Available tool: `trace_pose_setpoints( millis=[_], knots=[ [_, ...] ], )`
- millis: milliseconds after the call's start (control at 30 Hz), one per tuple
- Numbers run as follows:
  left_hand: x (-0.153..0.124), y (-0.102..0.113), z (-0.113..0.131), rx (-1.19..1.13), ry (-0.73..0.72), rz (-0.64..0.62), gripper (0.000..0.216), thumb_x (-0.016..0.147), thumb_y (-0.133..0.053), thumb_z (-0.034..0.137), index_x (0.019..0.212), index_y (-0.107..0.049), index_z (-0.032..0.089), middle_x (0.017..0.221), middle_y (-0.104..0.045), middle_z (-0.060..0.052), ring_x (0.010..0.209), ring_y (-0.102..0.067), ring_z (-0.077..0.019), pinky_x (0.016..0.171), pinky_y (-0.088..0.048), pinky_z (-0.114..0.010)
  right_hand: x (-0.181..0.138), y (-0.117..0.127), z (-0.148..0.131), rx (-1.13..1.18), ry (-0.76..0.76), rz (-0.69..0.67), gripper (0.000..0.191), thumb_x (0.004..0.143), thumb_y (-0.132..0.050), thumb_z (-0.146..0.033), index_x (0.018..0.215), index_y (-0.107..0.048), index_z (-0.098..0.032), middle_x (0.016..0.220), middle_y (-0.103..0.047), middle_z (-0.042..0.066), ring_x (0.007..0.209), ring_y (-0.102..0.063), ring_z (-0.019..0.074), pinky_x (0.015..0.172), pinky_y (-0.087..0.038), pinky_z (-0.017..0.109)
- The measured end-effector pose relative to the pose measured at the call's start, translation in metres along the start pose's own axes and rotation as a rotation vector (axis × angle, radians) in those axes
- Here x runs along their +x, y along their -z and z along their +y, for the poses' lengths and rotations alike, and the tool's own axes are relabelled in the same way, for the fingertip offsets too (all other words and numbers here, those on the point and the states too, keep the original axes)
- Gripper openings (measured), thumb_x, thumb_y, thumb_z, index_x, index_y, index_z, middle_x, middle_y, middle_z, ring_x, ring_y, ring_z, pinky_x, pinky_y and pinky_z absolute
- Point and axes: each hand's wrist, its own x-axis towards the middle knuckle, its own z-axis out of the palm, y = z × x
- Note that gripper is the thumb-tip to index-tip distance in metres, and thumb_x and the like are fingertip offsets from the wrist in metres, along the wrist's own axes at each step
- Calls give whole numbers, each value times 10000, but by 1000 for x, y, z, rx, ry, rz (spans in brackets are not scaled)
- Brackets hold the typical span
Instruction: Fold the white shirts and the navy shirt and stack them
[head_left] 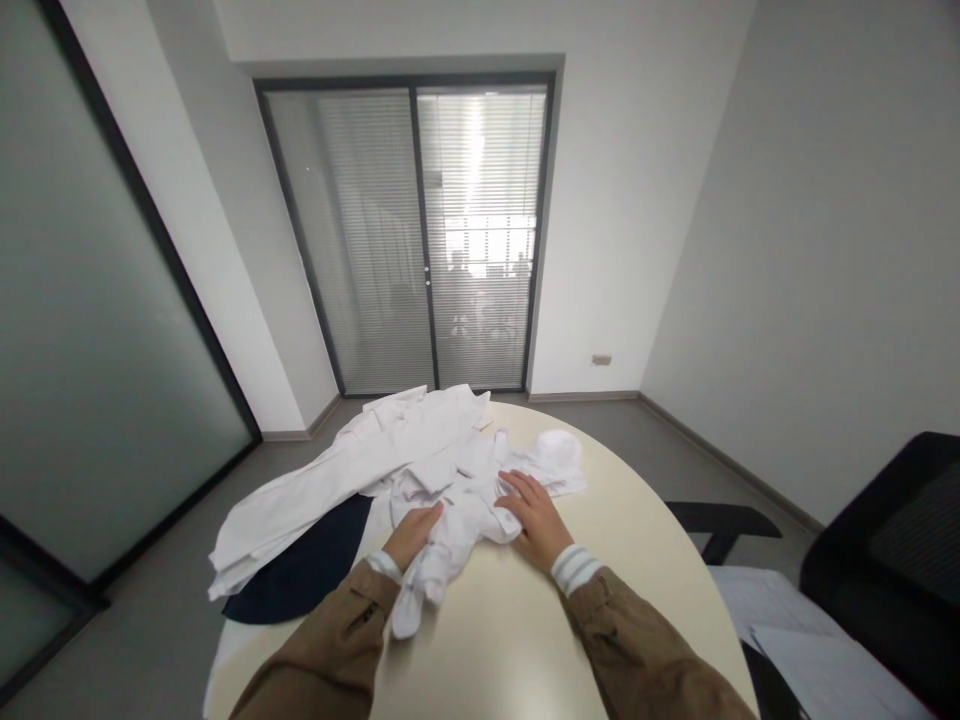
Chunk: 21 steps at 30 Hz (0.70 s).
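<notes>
A crumpled white garment [459, 515] that looks like a shirt lies on the round table between my hands, one bunched end trailing toward me. My left hand [412, 532] is closed on its left side, thumb on top and the other fingers mostly hidden. On its right side rests my right hand [538, 525], fingers apart and stretched over the cloth. Behind and to the left, a second white garment [300, 498] is spread lengthwise to the table's edge. Dark navy cloth [311, 565] shows beneath it, near my left forearm.
The cream round table [495, 640] has its curved edge at the right and far side. At the right stands a black chair [892, 560] with its armrest close to the table and white papers or cloth [817, 640] on the seat. Glass doors [420, 240] are beyond.
</notes>
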Motion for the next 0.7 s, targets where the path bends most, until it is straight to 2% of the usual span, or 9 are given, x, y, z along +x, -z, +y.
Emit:
trace_pose_setpoints(
  millis=[67,133,267,333,400,500,600,633,700],
  knots=[
    [-7,2,7,-4,-50,-138,521,899,-419,586,755,-689,165,761,-700,-76,802,-659,-262,766,-531,-378,0,9,2,79,-79,91,384,738,-508,-124,1079,-658,-219,1254,-639,108,1268,-498,302,1081,-366,512],
    [-16,6,14,38,-127,-282,479,862,-523,559,1042,-682,145,1011,-710,-98,991,-648,-267,921,-499,-389,3,22,5,163,-255,213,317,792,-487,-189,1067,-643,-214,1083,-700,100,1080,-616,277,962,-466,440],
    [-37,10,23,328,-250,-418,988,577,-831,531,1393,-446,128,1435,-449,-197,1322,-427,-352,1131,-327,-485,12,41,6,208,-616,354,295,888,-480,-432,973,-660,-214,936,-719,102,915,-657,286,810,-509,384],
    [-45,7,23,444,-286,-392,1093,487,-877,512,1405,-414,139,1454,-391,-209,1342,-382,-374,1131,-319,-512,13,40,6,278,-777,267,434,889,-463,-577,906,-679,-201,825,-712,116,850,-667,299,763,-518,390],
    [-50,3,21,513,-325,-322,975,520,-865,440,1356,-446,167,1380,-445,-184,1277,-442,-355,1079,-381,-500,9,33,6,425,-888,86,558,884,-407,-671,874,-680,-185,738,-692,109,758,-670,284,697,-532,391],
    [-48,3,17,613,-335,-76,584,649,-763,304,1176,-543,182,1170,-552,-133,1110,-540,-314,951,-460,-452,-6,16,9,596,-703,-124,586,826,-532,-672,1129,-635,-181,945,-718,95,888,-676,267,790,-547,407],
    [-41,11,14,665,-250,189,262,774,-648,305,992,-562,189,947,-590,-78,935,-592,-267,829,-477,-387,-21,4,11,467,-381,-189,869,640,-799,-504,1383,-471,-196,1306,-603,143,1214,-553,322,1033,-428,483],
    [-39,14,13,660,-210,237,195,812,-616,328,944,-556,198,879,-592,-54,871,-602,-247,784,-474,-360,-23,2,12,386,-334,-193,881,636,-809,-453,1398,-454,-189,1347,-571,161,1254,-519,334,1062,-392,495],
    [-34,18,8,629,-126,279,159,857,-573,372,862,-545,215,769,-591,-11,749,-604,-211,689,-449,-312,-24,1,13,245,-321,-171,676,756,-706,-397,1356,-481,-182,1273,-614,161,1193,-561,317,1026,-410,479]
  ],
)
